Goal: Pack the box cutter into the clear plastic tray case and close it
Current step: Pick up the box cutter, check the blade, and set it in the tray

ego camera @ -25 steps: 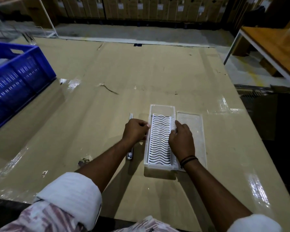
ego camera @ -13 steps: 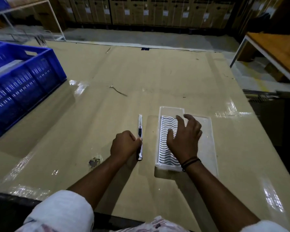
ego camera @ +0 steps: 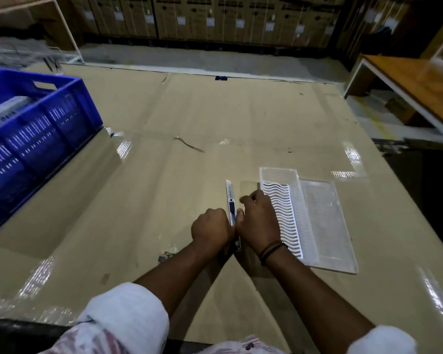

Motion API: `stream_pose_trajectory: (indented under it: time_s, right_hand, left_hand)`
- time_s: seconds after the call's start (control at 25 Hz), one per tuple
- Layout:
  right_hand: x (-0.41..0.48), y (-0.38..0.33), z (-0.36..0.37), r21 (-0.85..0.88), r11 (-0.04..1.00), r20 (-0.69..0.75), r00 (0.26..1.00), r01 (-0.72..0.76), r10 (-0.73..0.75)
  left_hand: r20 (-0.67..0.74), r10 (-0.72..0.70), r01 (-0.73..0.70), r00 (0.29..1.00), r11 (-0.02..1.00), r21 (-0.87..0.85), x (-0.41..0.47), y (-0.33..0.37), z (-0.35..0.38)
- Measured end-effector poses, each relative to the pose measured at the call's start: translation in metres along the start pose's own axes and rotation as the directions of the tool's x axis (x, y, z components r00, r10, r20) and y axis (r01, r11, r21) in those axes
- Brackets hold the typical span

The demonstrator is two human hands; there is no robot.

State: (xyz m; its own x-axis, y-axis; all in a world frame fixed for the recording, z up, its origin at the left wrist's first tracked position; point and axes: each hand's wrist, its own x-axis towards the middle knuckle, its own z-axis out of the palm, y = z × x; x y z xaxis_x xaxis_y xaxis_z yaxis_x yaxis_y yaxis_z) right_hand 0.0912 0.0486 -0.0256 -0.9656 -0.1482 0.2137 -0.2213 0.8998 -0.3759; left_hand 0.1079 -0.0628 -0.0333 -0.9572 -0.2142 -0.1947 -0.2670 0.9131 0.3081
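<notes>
The box cutter lay on the tabletop just left of the open clear tray case. The left hand was curled, apparently gripping its near end, and the right hand pressed against it with fingers bent.

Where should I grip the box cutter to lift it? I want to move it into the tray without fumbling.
Pinch the box cutter across its narrow width near the black slider, coming down from above. It lies flat and slim on the table, pointing away from you, so only its long edges give the fingers purchase. Both the left hand and right hand are already at its near end, left of the tray case.
</notes>
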Motion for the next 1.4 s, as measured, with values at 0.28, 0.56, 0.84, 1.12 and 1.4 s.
stream_pose_trajectory:
  time_s: [0.28,0.56,0.84,1.12,1.4]
  right_hand:
    - [0.028,-0.024,0.01,0.054,0.973,0.266,0.943,-0.223,0.202]
    - [0.043,-0.03,0.018,0.025,0.945,0.301,0.904,-0.326,0.304]
    - [0.05,-0.032,0.023,0.055,0.925,0.315,0.886,-0.375,0.341]
    - [0.051,-0.026,0.022,0.119,0.911,0.31,0.886,-0.395,0.344]
    - [0.055,-0.013,0.017,0.342,0.798,0.36,0.854,-0.496,0.376]
  left_hand:
    - [0.016,0.056,-0.056,0.998,0.998,-0.009,0.008,-0.009,0.003]
    - [-0.001,0.041,-0.041,0.999,0.995,-0.094,0.008,-0.013,0.006]
    - [0.01,0.063,-0.061,0.998,0.989,-0.138,0.006,-0.015,0.008]
    - [-0.018,0.029,-0.032,0.999,0.978,-0.208,-0.001,-0.011,0.003]
    - [-0.007,-0.102,0.081,0.995,0.823,-0.562,0.001,-0.017,0.001]
